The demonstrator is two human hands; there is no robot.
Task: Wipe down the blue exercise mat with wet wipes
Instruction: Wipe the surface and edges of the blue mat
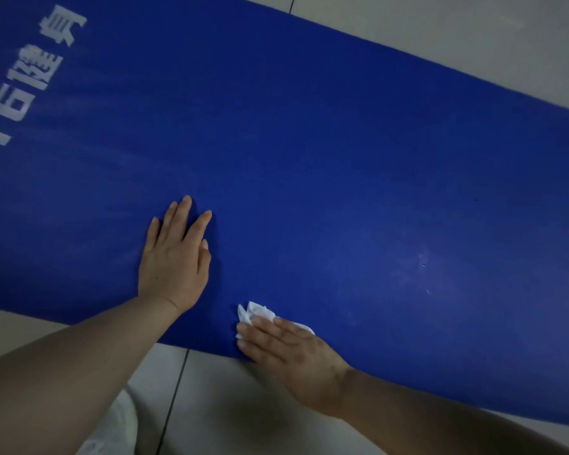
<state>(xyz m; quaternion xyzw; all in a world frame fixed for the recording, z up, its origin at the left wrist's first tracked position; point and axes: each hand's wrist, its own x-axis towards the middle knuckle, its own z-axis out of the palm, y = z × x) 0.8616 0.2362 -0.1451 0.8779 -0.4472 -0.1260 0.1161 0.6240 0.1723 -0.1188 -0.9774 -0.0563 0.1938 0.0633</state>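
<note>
Wipe (pixel 256 312) under flat right hand (pixel 288 351) at mat (pixel 309 159) near edge; left hand (pixel 174 257) flat, grip open.

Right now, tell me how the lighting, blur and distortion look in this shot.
Head view: dim, bluish light; a pale sheen on the blue mat at right; its straight edges bow from the wide-angle lens; the white lettering at upper left is smeared; the left hand, lying flat, and the right hand, pressing the wet wipe, are fairly sharp; a soft shadow falls on the floor tiles.
</note>
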